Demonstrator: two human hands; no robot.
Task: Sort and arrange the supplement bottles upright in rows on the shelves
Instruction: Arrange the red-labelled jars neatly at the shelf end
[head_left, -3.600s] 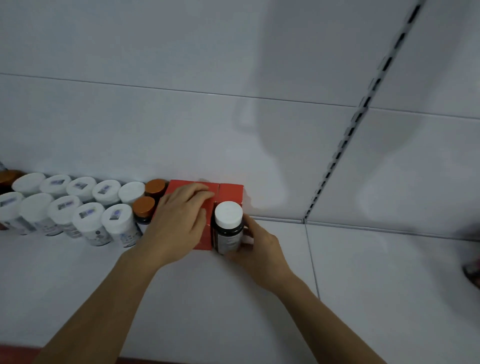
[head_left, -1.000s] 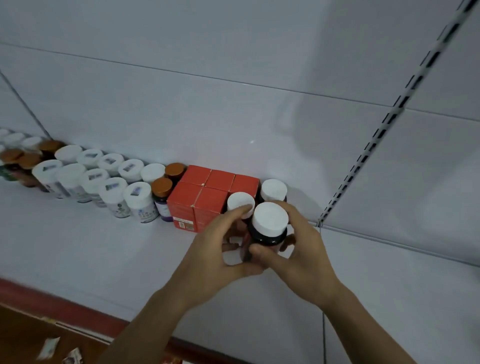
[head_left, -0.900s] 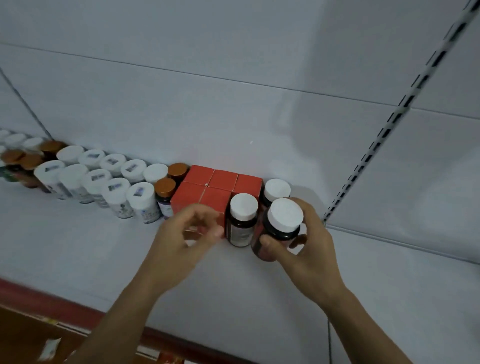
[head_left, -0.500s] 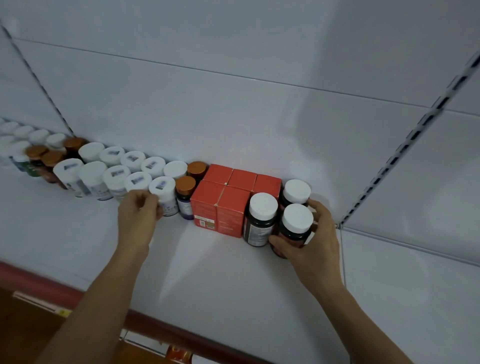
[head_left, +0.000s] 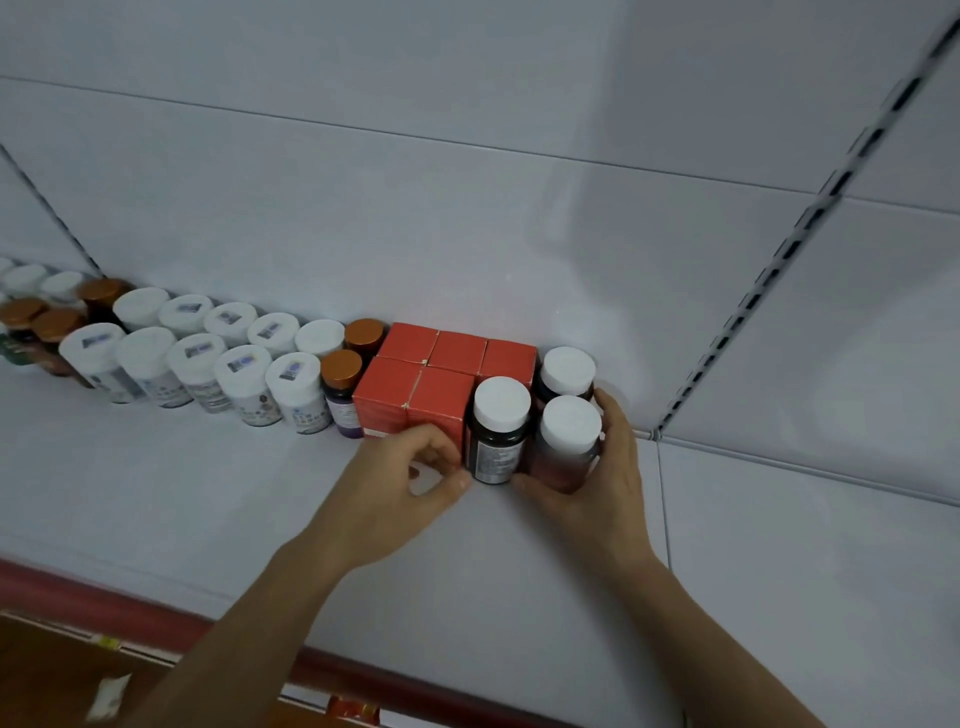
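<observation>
Both hands are up on the white shelf (head_left: 208, 493), close together but not touching each other. The right hand (head_left: 597, 483) is wrapped round a dark bottle with a white cap (head_left: 569, 426): thumb across its front near the foot, fingers (head_left: 610, 415) curling round its right side. That bottle stands upright on the shelf at the right end of the front row, and its body looks blurred.

Just to its left stands a second dark bottle (head_left: 498, 426), label facing out. A third dark bottle (head_left: 567, 371) stands behind, against the back panel. The left hand (head_left: 395, 488) is loosely curled. Its thumb tip is at the foot of the second dark bottle and its forefinger is bent toward the front of the red boxes (head_left: 410, 395). I cannot tell whether it actually grips anything.

The five red boxes sit packed together, three behind and two in front, touching the dark bottles. Left of them are two orange-capped bottles (head_left: 340, 384), then two rows of white bottles (head_left: 244, 379), all upright. A slotted rail (head_left: 779, 260) runs up the back panel to the right.
</observation>
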